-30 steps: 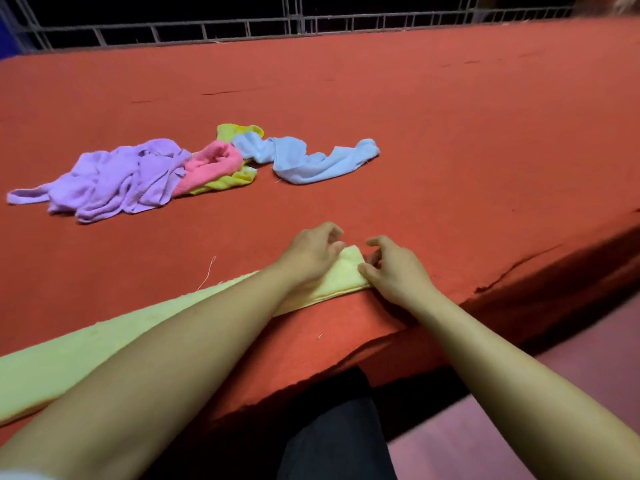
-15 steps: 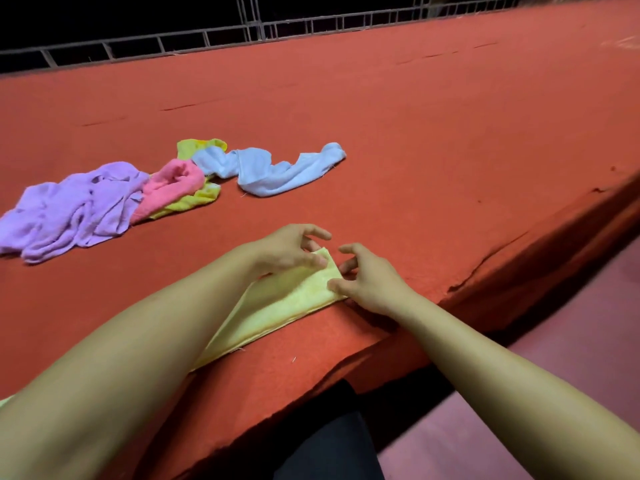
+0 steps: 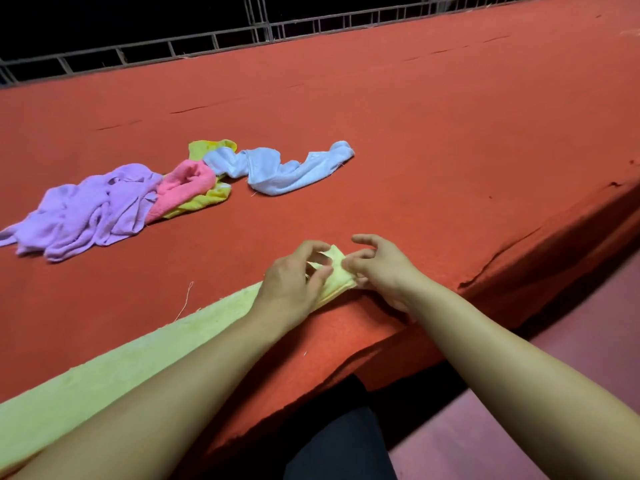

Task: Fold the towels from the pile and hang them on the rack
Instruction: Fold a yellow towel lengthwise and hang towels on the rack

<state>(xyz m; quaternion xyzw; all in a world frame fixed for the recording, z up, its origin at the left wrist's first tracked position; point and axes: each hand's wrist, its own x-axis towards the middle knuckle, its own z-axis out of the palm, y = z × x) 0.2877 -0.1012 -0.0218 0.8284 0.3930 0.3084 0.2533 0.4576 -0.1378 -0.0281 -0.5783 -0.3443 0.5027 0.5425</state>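
Note:
A pale yellow towel [image 3: 104,368] lies as a long folded strip along the near edge of the red surface [image 3: 415,133]. My left hand [image 3: 294,282] pinches its right end with curled fingers. My right hand [image 3: 381,268] pinches the same end from the right side. Farther back on the left lies the pile: a crumpled purple towel [image 3: 90,209], a pink towel [image 3: 183,185], a bright yellow towel [image 3: 207,199] under it, and a light blue towel [image 3: 284,168] stretched to the right. No rack is in view.
The red surface's front edge [image 3: 519,258] runs diagonally to the right, frayed and torn in places. A metal railing [image 3: 242,39] lines its far side. Pinkish floor [image 3: 571,375] lies below on the right. My dark-clothed leg [image 3: 339,445] is at the bottom.
The view has swung back to the right, so the whole length of the yellow strip shows again. Both hands stay at the towel's right end, fingers now lifted and pinching it.

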